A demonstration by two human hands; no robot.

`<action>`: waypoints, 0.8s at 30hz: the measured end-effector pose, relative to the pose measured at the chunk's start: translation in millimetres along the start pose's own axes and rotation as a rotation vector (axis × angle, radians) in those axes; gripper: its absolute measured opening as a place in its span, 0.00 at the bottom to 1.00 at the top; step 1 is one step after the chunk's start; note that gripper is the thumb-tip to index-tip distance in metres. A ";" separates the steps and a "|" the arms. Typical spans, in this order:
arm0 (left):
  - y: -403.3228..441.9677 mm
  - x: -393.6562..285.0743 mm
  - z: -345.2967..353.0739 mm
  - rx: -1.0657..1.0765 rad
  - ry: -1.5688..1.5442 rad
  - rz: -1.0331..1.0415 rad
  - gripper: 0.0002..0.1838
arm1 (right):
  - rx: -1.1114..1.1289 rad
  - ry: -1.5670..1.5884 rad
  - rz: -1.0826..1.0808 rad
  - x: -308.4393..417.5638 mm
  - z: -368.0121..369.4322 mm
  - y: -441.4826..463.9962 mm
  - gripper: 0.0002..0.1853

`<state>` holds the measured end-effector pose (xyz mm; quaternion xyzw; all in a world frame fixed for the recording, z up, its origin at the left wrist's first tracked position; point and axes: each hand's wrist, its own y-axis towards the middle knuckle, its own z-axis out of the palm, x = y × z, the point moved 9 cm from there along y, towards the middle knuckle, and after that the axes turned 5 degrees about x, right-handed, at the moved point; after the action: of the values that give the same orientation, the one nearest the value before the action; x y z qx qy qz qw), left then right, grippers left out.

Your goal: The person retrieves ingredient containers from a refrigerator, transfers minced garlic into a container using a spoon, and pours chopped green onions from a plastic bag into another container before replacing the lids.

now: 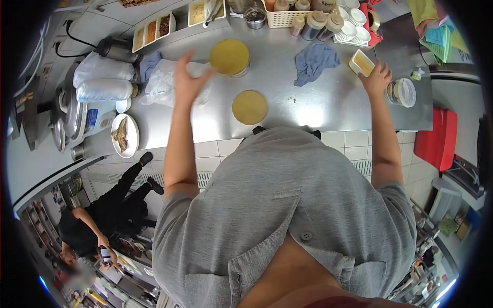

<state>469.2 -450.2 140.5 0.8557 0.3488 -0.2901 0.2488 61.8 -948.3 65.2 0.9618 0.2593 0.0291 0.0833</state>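
My left hand [190,79] is over the left part of the steel counter, fingers spread and nothing in them. Just right of its fingertips, a flat yellow round [229,56], like a tortilla, tops a pale round base or container. A second yellow round [249,107] lies flat near the counter's front edge. On the right, my right hand [377,81] grips the near corner of a small white rectangular dish [354,65] with something yellow inside. A clear plastic tub [406,93] stands close to that wrist.
A crumpled blue cloth [316,62] lies between my hands. Plastic bags [167,82] and an oval plate of food [134,134] are at left. Along the back stand topping trays [169,32], a basket [287,19] and sauce bottles [314,25]. Another person [110,210] is behind, lower left.
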 end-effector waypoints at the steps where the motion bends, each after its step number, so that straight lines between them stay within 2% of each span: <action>1: 4.5 -35.7 25.6 0.053 0.069 0.163 0.49 | -0.003 0.006 -0.003 7.5 1.2 -3.2 0.53; 3: 12.7 -64.1 72.1 0.155 0.489 0.007 0.59 | -0.171 0.312 -0.289 64.9 -24.9 -32.5 0.52; 4: 18.7 -71.1 85.2 0.160 0.489 0.018 0.59 | -0.125 0.353 -0.323 87.0 -27.4 -48.0 0.51; 6: 35.6 -57.1 118.0 0.353 0.627 -0.175 0.62 | -0.090 0.389 -0.350 110.8 -35.5 -71.7 0.50; 7: 43.8 -59.1 118.2 0.350 0.630 -0.167 0.62 | -0.052 0.483 -0.357 116.5 -37.3 -82.9 0.49; 9: 57.5 -49.9 117.7 0.472 0.404 -0.237 0.57 | 0.004 0.581 -0.330 114.6 -42.3 -100.2 0.45; 10: 65.1 -41.5 114.1 0.471 0.409 -0.226 0.57 | -0.005 0.585 -0.322 107.6 -47.0 -107.8 0.45; 12: 58.9 -23.5 140.1 0.680 -0.750 -0.470 0.53 | 0.034 0.639 -0.247 84.2 -45.4 -118.6 0.42; 13: 58.9 -26.2 137.5 0.650 -0.898 -0.478 0.50 | 0.026 0.641 -0.238 72.8 -45.3 -125.5 0.42; 14: 54.6 -27.2 137.3 0.659 -0.892 -0.468 0.50 | 0.032 0.623 -0.200 59.4 -42.0 -131.2 0.41; 16: 48.2 -35.8 137.4 0.625 -1.243 -0.401 0.49 | 0.028 0.608 -0.149 40.2 -36.7 -138.9 0.40; 17: 35.9 -29.2 150.1 0.640 -1.442 -0.532 0.47 | 0.039 0.595 -0.122 31.1 -32.6 -144.4 0.38; 18: 30.5 -24.4 159.8 0.652 -1.441 -0.533 0.47 | 0.052 0.581 -0.095 23.1 -27.5 -150.7 0.37; 20: 20.7 -5.4 169.8 0.566 -0.895 -0.638 0.46 | 0.075 0.581 -0.055 13.4 -22.9 -158.6 0.35; 21: 27.7 -13.0 166.7 0.552 -0.799 -0.513 0.47 | 0.090 0.584 -0.024 7.3 -20.1 -156.4 0.34; 22: 28.7 -22.5 165.1 0.573 -0.801 -0.498 0.47 | 0.078 0.577 -0.003 2.0 -21.0 -152.6 0.34; 24: 31.0 -47.0 155.2 0.562 -1.002 -0.414 0.50 | -0.017 0.575 -0.028 -5.8 -31.4 -143.8 0.34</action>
<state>414.4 -588.7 69.1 0.5622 0.2586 -0.7808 0.0857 -17.3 -824.2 70.9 0.9097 0.2853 0.3015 0.0146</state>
